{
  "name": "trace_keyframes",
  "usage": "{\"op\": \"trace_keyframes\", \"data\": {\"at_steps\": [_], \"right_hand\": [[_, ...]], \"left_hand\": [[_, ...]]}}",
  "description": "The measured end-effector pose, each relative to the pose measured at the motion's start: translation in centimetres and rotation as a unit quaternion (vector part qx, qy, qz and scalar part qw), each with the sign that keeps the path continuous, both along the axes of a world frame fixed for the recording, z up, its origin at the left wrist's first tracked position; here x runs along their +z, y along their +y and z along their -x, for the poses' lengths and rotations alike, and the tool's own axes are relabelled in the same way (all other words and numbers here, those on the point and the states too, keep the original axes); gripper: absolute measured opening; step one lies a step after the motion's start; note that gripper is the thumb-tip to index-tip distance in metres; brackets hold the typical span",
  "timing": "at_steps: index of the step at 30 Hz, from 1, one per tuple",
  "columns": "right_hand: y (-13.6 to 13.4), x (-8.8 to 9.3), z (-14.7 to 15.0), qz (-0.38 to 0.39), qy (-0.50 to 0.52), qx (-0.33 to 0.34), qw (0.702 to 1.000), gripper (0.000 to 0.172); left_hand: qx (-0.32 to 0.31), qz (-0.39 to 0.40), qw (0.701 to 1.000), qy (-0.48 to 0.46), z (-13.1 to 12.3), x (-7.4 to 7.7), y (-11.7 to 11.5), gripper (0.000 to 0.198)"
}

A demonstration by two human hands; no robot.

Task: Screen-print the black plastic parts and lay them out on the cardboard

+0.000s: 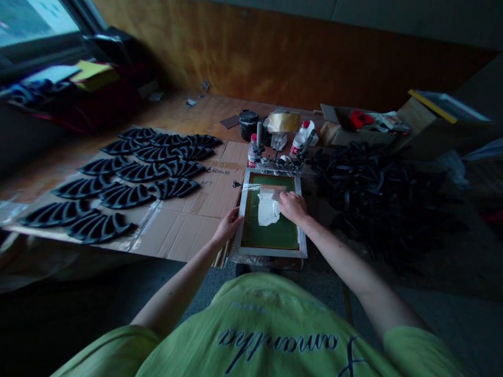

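A screen printing frame [304,225] with silver metal edges and green mesh lies in front of me. White ink [269,210] is spread over the middle of the mesh. My right hand [293,206] is closed on a squeegee [274,188] just above the ink, and its fingers hide part of the tool. At the frame's left edge, my left hand [229,225] has its fingers bent round the rim. The far side of the frame sits in a metal hinge clamp [280,165].
Rows of black ribbed, fan-shaped pieces [128,175] lie on cardboard [184,230] to the left. A heap of black pieces [377,193] is at the right. Behind the clamp stand bottles [252,151], a black tub [249,124] and an open box [359,137].
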State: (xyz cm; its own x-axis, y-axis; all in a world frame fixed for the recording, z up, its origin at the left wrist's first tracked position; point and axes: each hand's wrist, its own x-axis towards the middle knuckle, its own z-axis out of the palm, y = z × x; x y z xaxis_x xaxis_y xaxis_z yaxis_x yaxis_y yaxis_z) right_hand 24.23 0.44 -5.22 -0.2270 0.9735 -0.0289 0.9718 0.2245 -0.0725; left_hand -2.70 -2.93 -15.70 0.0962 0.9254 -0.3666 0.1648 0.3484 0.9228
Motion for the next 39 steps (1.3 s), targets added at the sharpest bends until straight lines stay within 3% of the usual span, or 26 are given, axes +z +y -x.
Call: {"op": "trace_keyframes", "data": {"at_steps": [4,9,13,17,20,25,28,32,34,36,39], "right_hand": [[-1.3,-1.1,1.2,-0.014,0.005,0.037,0.999,0.019],[-3.7,-1.6,0.0,-0.020,0.024,0.204,0.978,0.021],[-3.9,-1.3,-1.8,-0.010,0.048,0.282,0.958,0.018],[-2.1,-1.1,-1.5,-0.030,0.077,0.237,0.968,0.008],[-2.2,-2.0,-0.7,-0.079,0.072,0.194,0.975,0.014],[-4.1,-3.1,-1.1,-0.049,0.100,0.242,0.964,0.016],[-2.6,-1.8,-0.6,-0.045,0.133,0.191,0.971,0.015],[2.3,1.6,-0.3,-0.085,0.172,0.055,0.980,0.055],[4.4,3.1,-2.3,-0.110,0.191,0.001,0.975,0.060],[5.5,3.7,-5.9,-0.148,0.227,-0.064,0.960,0.051],[4.7,2.0,-10.6,-0.194,0.271,-0.158,0.929,0.043]], "left_hand": [[0.016,-0.004,1.000,0.001,-0.2,0.1,-0.1,0.071],[0.034,-0.015,0.999,0.011,-0.4,0.5,-0.4,0.065],[0.050,-0.015,0.999,0.010,-0.7,0.9,-0.5,0.062],[0.058,-0.022,0.998,0.010,-0.9,1.3,-0.6,0.061],[0.058,-0.021,0.998,0.000,-1.0,1.8,-0.8,0.063],[0.051,-0.012,0.998,-0.020,-1.1,2.1,-0.9,0.071],[0.044,0.002,0.999,-0.028,-1.0,2.7,-0.9,0.078],[0.036,0.007,0.998,-0.056,-0.6,5.5,-1.0,0.089],[0.040,-0.001,0.997,-0.073,-0.5,7.6,-0.8,0.083],[0.060,-0.037,0.993,-0.091,-0.6,9.9,-0.1,0.066],[0.099,-0.139,0.976,-0.136,-1.6,13.3,2.3,0.059]]}}
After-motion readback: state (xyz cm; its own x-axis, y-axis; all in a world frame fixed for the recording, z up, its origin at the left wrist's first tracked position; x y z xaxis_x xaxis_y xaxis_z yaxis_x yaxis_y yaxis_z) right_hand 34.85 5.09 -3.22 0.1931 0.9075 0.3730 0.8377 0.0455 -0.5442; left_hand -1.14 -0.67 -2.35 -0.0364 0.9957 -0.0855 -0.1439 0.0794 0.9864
